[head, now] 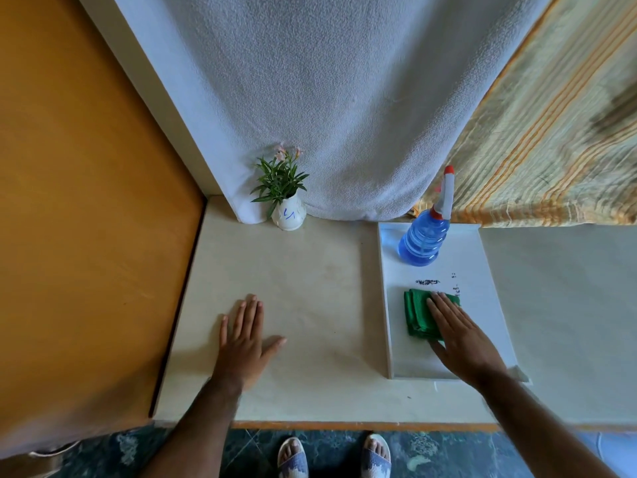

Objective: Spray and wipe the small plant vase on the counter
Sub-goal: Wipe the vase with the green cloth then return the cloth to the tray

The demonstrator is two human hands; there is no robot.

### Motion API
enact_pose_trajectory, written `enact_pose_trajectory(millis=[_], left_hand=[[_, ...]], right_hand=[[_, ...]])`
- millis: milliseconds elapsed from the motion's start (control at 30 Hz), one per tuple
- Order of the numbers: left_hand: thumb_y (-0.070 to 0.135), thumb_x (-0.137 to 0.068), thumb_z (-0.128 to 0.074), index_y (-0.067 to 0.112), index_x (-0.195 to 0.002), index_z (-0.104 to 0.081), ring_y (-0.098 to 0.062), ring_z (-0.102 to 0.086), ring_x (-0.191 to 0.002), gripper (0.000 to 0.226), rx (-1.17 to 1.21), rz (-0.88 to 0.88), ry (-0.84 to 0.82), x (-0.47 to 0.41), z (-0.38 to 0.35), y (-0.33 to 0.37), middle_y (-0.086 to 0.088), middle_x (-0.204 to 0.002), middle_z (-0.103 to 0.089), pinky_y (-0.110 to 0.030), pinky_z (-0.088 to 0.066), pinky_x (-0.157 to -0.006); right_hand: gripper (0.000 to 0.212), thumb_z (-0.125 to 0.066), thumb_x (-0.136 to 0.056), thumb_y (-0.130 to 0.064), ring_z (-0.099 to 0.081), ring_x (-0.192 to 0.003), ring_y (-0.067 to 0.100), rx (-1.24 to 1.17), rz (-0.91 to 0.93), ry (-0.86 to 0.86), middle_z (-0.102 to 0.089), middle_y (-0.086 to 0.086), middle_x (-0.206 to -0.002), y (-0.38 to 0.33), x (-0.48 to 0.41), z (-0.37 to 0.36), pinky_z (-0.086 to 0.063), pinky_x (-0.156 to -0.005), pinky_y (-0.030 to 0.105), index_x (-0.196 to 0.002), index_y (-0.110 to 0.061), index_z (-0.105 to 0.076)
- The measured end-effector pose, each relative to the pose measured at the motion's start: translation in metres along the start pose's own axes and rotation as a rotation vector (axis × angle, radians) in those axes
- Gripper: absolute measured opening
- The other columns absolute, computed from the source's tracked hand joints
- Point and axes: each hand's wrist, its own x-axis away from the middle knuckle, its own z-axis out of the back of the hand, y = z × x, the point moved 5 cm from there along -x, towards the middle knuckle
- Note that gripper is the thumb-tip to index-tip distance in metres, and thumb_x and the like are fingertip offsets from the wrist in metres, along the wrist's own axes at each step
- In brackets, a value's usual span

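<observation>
A small white vase (pixel 289 214) with a blue mark holds a green plant with pale pink flowers and stands at the back of the cream counter (pixel 310 288), against a hanging white towel. A blue spray bottle (pixel 424 238) with a white and red trigger head stands at the far end of a white tray (pixel 489 270). A folded green cloth (pixel 418 317) lies on the tray. My right hand (pixel 458 334) rests flat on the cloth, fingers extended. My left hand (pixel 245 336) lies flat on the bare counter, fingers apart, well in front of the vase.
A white towel (pixel 327 98) hangs behind the counter, with a striped curtain (pixel 551 132) to its right. An orange wooden panel (pixel 86 201) borders the counter on the left. Below the counter's front edge are a dark tiled floor and my sandalled feet (pixel 334 457).
</observation>
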Motion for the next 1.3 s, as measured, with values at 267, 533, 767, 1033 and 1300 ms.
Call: enact_pose_trajectory(millis=[267,533,767,1033,1300], left_hand=[[0.085,-0.080,0.005,0.017,-0.154,0.017,-0.019,0.021,-0.151,0.102,-0.020,0.004,-0.012,0.000,0.000,0.000,-0.003,-0.165,0.021,-0.050,0.009,-0.123],[0.084,-0.079,0.007,0.016,-0.154,0.021,-0.019,0.026,-0.149,0.102,-0.045,0.007,-0.029,0.001,0.004,0.003,-0.003,-0.164,0.026,-0.050,0.011,-0.122],[0.082,-0.085,-0.008,0.013,-0.157,-0.001,-0.028,0.006,-0.153,0.100,0.017,-0.040,0.028,0.005,0.014,0.008,-0.008,-0.167,0.005,-0.051,0.006,-0.120],[0.078,-0.089,-0.023,0.007,-0.156,-0.019,-0.029,-0.015,-0.152,0.097,0.023,-0.060,0.087,0.005,0.013,0.008,-0.012,-0.165,-0.014,-0.054,-0.008,-0.119],[0.078,-0.091,-0.027,0.009,-0.157,-0.020,-0.028,-0.017,-0.153,0.095,0.015,-0.055,0.113,0.002,0.006,0.005,-0.010,-0.166,-0.018,-0.058,-0.019,-0.118]], right_hand=[[0.078,-0.069,-0.071,0.020,-0.045,-0.136,0.048,0.117,-0.085,-0.073,-0.046,0.033,-0.146,-0.019,-0.015,-0.006,-0.043,-0.107,0.059,-0.144,0.007,-0.045],[0.084,-0.064,-0.065,0.030,-0.042,-0.139,0.045,-0.074,-0.184,-0.052,-0.047,0.027,-0.148,-0.013,-0.018,-0.001,-0.037,-0.112,0.057,-0.144,0.003,-0.048],[0.079,-0.046,-0.073,0.022,-0.036,-0.145,0.031,-0.215,0.170,0.109,-0.048,0.005,-0.152,-0.091,-0.081,0.032,-0.023,-0.121,0.052,-0.145,-0.011,-0.053],[0.068,-0.029,-0.078,0.002,-0.042,-0.141,0.037,-0.241,0.395,0.094,-0.055,0.014,-0.146,-0.202,-0.193,0.021,-0.030,-0.118,0.054,-0.142,-0.003,-0.055],[0.048,-0.060,-0.088,0.013,-0.051,-0.132,0.045,-0.146,0.598,0.170,-0.060,0.021,-0.139,-0.231,-0.255,0.016,-0.037,-0.112,0.059,-0.134,0.004,-0.060]])
